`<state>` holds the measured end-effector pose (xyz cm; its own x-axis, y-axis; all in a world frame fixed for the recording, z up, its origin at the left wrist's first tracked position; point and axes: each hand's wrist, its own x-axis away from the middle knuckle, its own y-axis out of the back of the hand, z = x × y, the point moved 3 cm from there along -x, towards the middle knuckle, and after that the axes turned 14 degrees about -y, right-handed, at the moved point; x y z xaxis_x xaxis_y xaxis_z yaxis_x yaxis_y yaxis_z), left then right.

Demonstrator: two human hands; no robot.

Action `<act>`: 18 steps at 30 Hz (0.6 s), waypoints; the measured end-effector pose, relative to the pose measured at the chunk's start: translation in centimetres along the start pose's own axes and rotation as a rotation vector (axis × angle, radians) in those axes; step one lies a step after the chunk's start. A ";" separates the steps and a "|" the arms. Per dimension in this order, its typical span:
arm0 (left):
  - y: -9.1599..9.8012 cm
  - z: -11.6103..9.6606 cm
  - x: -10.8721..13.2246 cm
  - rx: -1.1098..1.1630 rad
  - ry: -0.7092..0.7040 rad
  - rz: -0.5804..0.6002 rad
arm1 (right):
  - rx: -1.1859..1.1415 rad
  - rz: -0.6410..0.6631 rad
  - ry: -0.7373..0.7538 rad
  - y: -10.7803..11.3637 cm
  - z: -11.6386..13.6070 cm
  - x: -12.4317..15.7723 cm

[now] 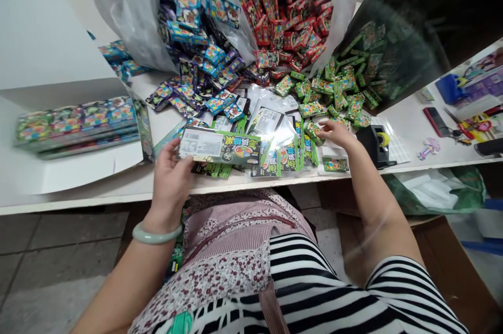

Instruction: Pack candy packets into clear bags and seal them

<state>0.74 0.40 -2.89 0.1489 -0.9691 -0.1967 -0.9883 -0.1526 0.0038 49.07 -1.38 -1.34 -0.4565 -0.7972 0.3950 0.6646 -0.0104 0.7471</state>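
My left hand (173, 169) grips a flat black-and-green candy packet (241, 149) by its left end, thumb on top. A white printed label covers part of the packet. Beneath and beside it lie several similar packets (288, 155) and a sheet of clear plastic. At the near edge of the green pile, my right hand (338, 133) has its fingertips closed at the end of a small green candy box (314, 132). Another small green box (335, 164) lies on white paper just below that hand.
Clear bags hold blue and purple boxes (188, 9) and red boxes (288, 24). Loose green boxes (346, 85) heap against a dark panel (424, 19). Left stands an open carton (90, 166) with rows of boxes. A black tape dispenser (371, 145) and a phone (436, 121) sit at right.
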 end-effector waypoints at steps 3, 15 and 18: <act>1.0 0.8 0.5 -0.193 -0.082 0.174 | -0.037 0.048 -0.012 -0.6 -0.2 0.2; -1.8 -2.4 1.0 -0.704 -0.615 0.877 | -0.184 0.114 0.087 -0.1 0.5 1.5; -3.4 -2.4 0.7 -0.767 -0.626 0.988 | -0.266 0.176 0.184 0.4 1.7 2.6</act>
<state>4.33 -0.24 -0.73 -0.8305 -0.5211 -0.1967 -0.3794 0.2705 0.8848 47.15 -2.41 0.88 -0.2236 -0.8957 0.3843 0.8649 -0.0006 0.5019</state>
